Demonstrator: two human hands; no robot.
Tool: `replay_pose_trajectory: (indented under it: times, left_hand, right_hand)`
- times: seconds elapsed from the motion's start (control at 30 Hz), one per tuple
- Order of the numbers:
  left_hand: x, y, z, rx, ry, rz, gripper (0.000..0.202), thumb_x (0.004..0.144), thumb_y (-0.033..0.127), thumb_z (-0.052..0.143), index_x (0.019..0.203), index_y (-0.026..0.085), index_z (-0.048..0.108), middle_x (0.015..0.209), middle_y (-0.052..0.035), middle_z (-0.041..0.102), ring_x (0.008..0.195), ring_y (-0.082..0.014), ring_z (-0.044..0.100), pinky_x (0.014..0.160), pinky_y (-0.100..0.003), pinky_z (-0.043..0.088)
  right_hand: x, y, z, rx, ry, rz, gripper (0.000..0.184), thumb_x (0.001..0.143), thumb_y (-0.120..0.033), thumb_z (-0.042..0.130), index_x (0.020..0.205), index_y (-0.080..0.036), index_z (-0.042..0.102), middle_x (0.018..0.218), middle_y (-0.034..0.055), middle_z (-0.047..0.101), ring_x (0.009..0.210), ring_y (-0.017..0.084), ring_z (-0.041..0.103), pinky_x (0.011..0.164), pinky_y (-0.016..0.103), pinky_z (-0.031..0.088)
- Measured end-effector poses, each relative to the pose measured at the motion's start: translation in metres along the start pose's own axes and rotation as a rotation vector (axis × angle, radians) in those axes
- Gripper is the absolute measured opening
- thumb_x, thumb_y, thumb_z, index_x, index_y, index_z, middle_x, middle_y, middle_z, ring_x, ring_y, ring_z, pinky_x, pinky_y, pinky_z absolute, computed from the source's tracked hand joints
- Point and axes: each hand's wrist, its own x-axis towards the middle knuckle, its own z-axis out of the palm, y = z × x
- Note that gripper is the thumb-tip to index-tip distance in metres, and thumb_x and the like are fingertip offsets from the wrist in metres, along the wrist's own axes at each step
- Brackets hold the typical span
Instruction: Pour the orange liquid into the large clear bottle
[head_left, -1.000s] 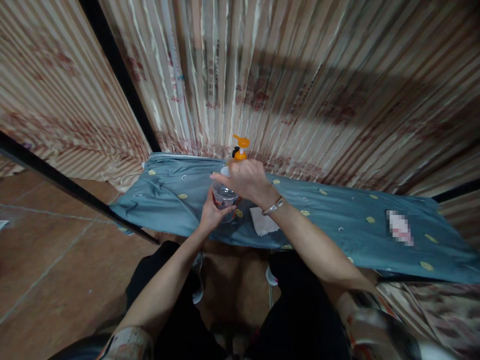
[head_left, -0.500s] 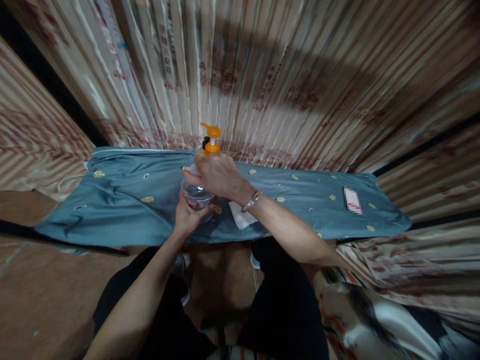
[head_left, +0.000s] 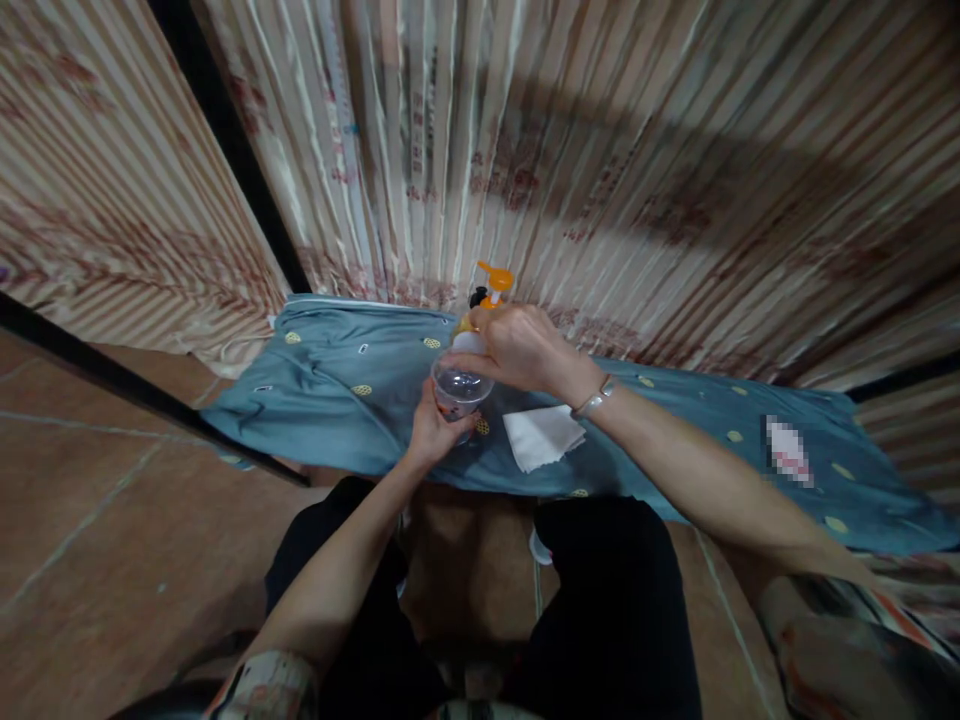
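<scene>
My left hand (head_left: 436,425) is wrapped round the side of a clear plastic cup (head_left: 459,392), keeping it upright over the cloth-covered table. Above the cup's rim, my right hand (head_left: 517,340) is closed, its thumb lying across the top of the cup. Between that thumb and the curled fingers shows a small white piece (head_left: 469,342); its kind is unclear, and the fingers hide part of it. Just behind the right hand stand a pump bottle with an orange pump head (head_left: 498,280) and a black pump top (head_left: 478,297), their lower parts mostly hidden.
A folded white tissue (head_left: 541,437) lies on the blue-grey patterned cloth (head_left: 360,420), right of the cup. Farther right is a blurred-out white and pink item (head_left: 787,450). Striped curtains (head_left: 420,130) hang behind, with a dark frame pole (head_left: 232,150) at the left.
The view has shifted, so the table and hands appear farther right. More of the folded tissue shows now. Both hands keep their places at the cup.
</scene>
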Motion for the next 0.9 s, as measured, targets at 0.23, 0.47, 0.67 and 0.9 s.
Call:
replay_pose_trajectory:
  times: [0.23, 0.47, 0.67, 0.9]
  left_hand:
    - [-0.002, -0.002, 0.004, -0.073, -0.013, 0.028, 0.097, 0.065, 0.032, 0.118, 0.149, 0.027, 0.070, 0.140, -0.0105, 0.094, 0.135, -0.0401, 0.092, 0.125, -0.058, 0.073]
    - [-0.002, -0.006, 0.005, -0.085, -0.010, 0.027, 0.096, 0.064, 0.030, 0.117, 0.148, 0.028, 0.070, 0.140, -0.0096, 0.094, 0.134, -0.0397, 0.092, 0.125, -0.057, 0.073]
    - [-0.002, -0.006, 0.007, -0.083, -0.003, 0.023, 0.098, 0.065, 0.027, 0.117, 0.150, 0.028, 0.069, 0.142, -0.0103, 0.093, 0.137, -0.0407, 0.091, 0.127, -0.059, 0.072]
    - [-0.003, -0.006, 0.006, -0.078, -0.017, 0.022, 0.096, 0.065, 0.029, 0.117, 0.149, 0.027, 0.069, 0.139, -0.0105, 0.093, 0.135, -0.0408, 0.091, 0.125, -0.059, 0.072]
  right_hand:
    - [0.008, 0.002, -0.020, -0.029, -0.121, -0.068, 0.038, 0.132, -0.042, 0.070, 0.141, -0.011, 0.091, 0.124, 0.0200, 0.096, 0.119, 0.036, 0.091, 0.097, 0.039, 0.057]
    - [0.010, 0.009, -0.030, 0.030, -0.206, -0.131, 0.035, 0.125, -0.033, 0.080, 0.157, -0.021, 0.087, 0.124, 0.0111, 0.096, 0.125, 0.036, 0.090, 0.111, 0.042, 0.059]
    - [0.011, -0.002, -0.039, -0.073, -0.170, -0.091, 0.056, 0.128, -0.049, 0.079, 0.167, -0.009, 0.079, 0.128, 0.0229, 0.096, 0.127, 0.041, 0.092, 0.112, 0.045, 0.063]
    - [0.015, -0.009, -0.048, -0.128, -0.277, -0.135, 0.038, 0.131, -0.034, 0.074, 0.153, -0.007, 0.090, 0.135, 0.0263, 0.096, 0.134, 0.043, 0.093, 0.113, 0.046, 0.067]
